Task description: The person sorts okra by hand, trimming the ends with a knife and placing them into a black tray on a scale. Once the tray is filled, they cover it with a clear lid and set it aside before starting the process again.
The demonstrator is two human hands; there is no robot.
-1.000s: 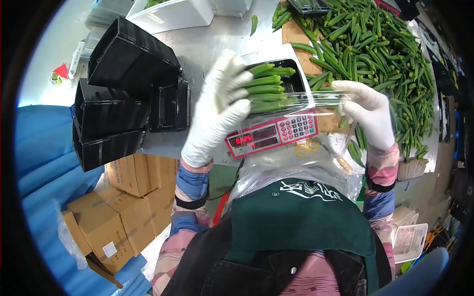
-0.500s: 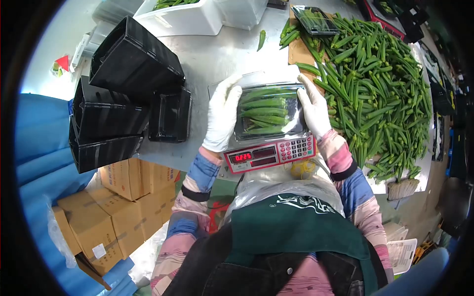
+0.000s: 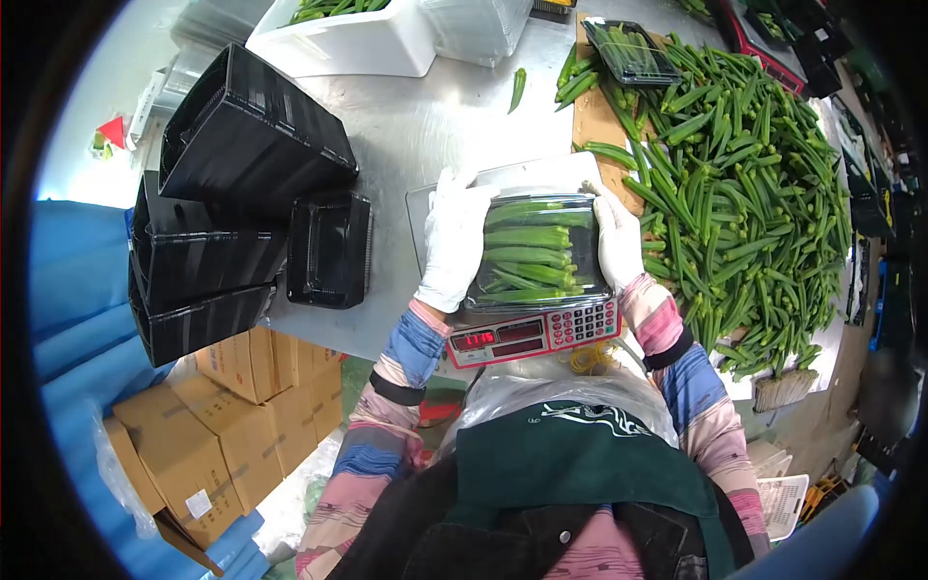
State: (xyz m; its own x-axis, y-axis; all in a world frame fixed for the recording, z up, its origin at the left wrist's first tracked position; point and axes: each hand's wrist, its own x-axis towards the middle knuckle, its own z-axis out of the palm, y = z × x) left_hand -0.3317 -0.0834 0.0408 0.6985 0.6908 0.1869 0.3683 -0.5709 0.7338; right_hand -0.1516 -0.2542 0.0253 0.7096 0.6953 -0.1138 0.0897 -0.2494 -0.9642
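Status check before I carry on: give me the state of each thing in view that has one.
Left hand: gloved, at tray's left side
Right hand: gloved, at its right
Okra tray: filled, clear cover on; seal unclear
Scale: display lit red
Far tray: filled, covered
Small black tray: open side up
White bin: open, okra inside

Okra Pack Sitting on the Scale

A black plastic tray (image 3: 537, 305) is lying level atop the red-fronted digital scale (image 3: 519, 346), holding green okra pods (image 3: 527, 259) side by side, roughly crosswise. A clear, glossy plastic cover (image 3: 584, 220) is stretching over them. The scale is standing on the metal desk (image 3: 464, 111), its display glowing with red digits.
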